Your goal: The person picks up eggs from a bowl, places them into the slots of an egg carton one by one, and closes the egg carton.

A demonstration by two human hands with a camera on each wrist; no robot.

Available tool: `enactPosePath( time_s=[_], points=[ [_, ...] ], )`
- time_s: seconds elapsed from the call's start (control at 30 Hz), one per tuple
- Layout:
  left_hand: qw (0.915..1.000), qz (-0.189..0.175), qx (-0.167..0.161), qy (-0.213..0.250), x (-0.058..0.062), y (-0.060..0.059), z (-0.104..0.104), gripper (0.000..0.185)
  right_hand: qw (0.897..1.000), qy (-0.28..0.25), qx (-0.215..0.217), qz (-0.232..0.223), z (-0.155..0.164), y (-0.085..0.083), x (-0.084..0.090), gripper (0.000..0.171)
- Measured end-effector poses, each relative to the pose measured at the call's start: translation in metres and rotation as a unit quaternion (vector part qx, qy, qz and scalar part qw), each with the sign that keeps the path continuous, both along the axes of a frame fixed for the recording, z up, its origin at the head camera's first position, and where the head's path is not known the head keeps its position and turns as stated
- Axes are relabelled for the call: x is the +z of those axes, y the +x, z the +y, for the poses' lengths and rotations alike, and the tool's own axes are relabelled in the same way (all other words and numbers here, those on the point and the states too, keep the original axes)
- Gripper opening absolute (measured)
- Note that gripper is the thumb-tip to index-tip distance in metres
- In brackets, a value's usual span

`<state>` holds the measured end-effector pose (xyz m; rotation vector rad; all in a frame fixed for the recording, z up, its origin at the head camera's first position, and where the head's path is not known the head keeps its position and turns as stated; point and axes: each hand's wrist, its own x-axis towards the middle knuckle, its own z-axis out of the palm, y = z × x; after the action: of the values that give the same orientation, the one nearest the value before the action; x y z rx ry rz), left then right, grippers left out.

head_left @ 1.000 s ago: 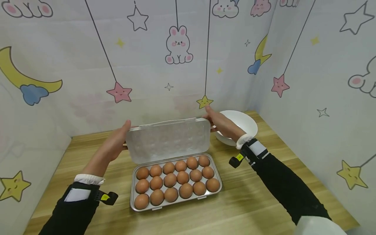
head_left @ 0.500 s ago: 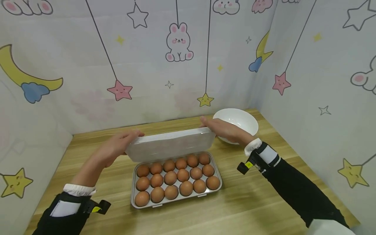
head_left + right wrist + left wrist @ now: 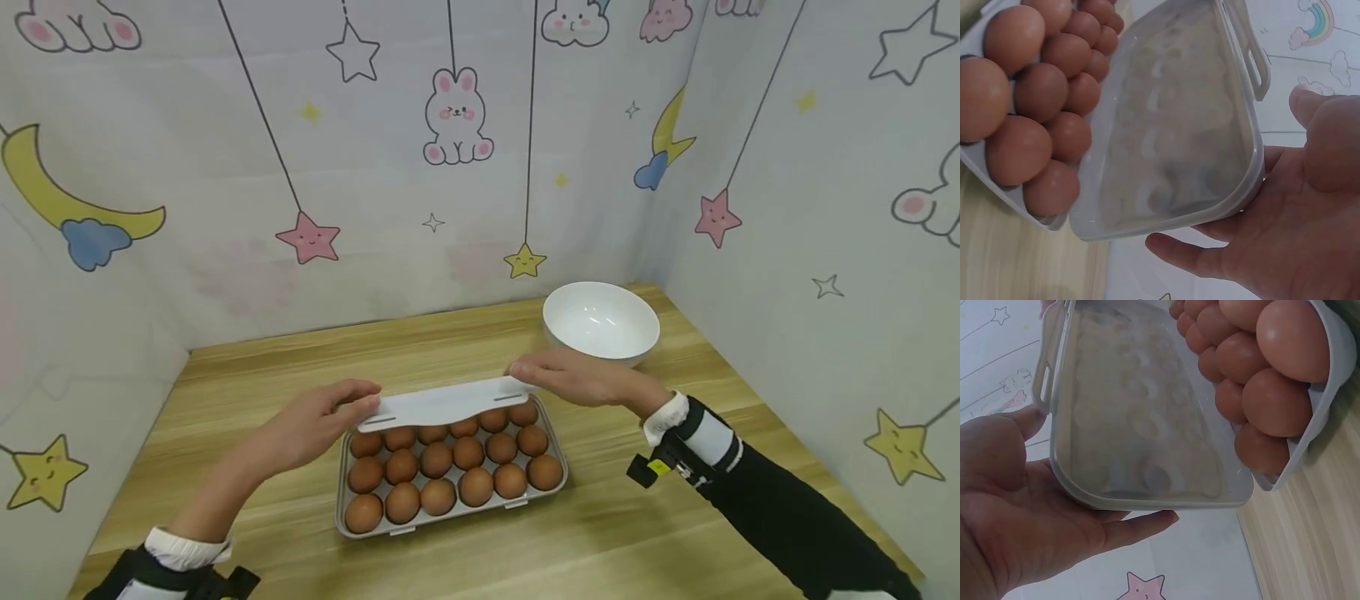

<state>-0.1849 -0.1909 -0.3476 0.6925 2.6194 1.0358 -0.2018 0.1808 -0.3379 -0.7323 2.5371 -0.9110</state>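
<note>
An egg carton point(image 3: 442, 523) of clear plastic lies on the table with several brown eggs point(image 3: 475, 486) in rows. Its hinged lid point(image 3: 442, 406) stands raised at the back, leaning forward over the rear row. My left hand point(image 3: 318, 425) is at the lid's left end. In the left wrist view its thumb point(image 3: 1032, 420) lies at the front latch flap and its fingers reach behind the lid. My right hand point(image 3: 577, 379) supports the other end. In the right wrist view its fingers point(image 3: 1188, 255) stretch behind the lid while the thumb point(image 3: 1307, 103) stands apart from it.
A white bowl point(image 3: 600, 321) stands at the back right of the wooden table point(image 3: 645, 517), behind my right hand. Patterned cloth walls point(image 3: 375, 292) rise along the table's back and sides.
The lid has swung forward and down from nearly upright, so its front edge now faces me and overlaps the rear eggs. Both hands have moved with it toward me.
</note>
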Motion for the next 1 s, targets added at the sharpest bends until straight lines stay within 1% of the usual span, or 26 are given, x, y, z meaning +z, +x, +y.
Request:
enactPosePath(
  time_s=[0.07, 0.13, 0.23, 0.33, 0.43, 0.5, 0.53, 0.67, 0.8, 1.0],
  points=[
    [1.0, -0.004, -0.005, -0.005, -0.001, 0.006, 0.002, 0.057, 0.999, 0.019, 0.02, 0.019, -0.002, 0.004, -0.004, 0.057],
    [0.9999, -0.009, -0.008, -0.012, -0.002, 0.011, 0.004, 0.058, 0.998, 0.027, 0.036, 0.04, -0.004, 0.008, -0.008, 0.058],
    [0.9996, 0.001, -0.008, -0.028, -0.007, 0.018, 0.008, 0.062, 0.995, 0.037, 0.051, 0.075, -0.004, 0.015, -0.017, 0.058],
    [0.9984, 0.037, -0.011, -0.04, -0.015, 0.024, 0.01, 0.065, 0.991, 0.035, 0.07, 0.112, -0.003, 0.02, -0.026, 0.059],
    [0.9957, 0.079, -0.017, -0.047, -0.023, 0.028, 0.011, 0.065, 0.985, 0.048, 0.085, 0.143, -0.003, 0.025, -0.033, 0.061],
    [0.9924, 0.11, -0.021, -0.052, -0.028, 0.031, 0.011, 0.065, 0.981, 0.062, 0.092, 0.158, -0.005, 0.028, -0.037, 0.063],
    [0.9908, 0.121, -0.02, -0.058, -0.03, 0.033, 0.012, 0.064, 0.979, 0.073, 0.094, 0.165, -0.005, 0.03, -0.038, 0.064],
    [0.9834, 0.162, -0.033, -0.075, -0.042, 0.039, 0.016, 0.064, 0.969, 0.113, 0.106, 0.194, -0.01, 0.036, -0.046, 0.07],
    [0.975, 0.197, -0.047, -0.091, -0.054, 0.045, 0.021, 0.063, 0.961, 0.14, 0.111, 0.212, -0.013, 0.043, -0.056, 0.074],
    [0.9697, 0.214, -0.055, -0.104, -0.072, 0.053, 0.026, 0.064, 0.953, 0.155, 0.113, 0.235, -0.014, 0.049, -0.075, 0.078]
  ],
)
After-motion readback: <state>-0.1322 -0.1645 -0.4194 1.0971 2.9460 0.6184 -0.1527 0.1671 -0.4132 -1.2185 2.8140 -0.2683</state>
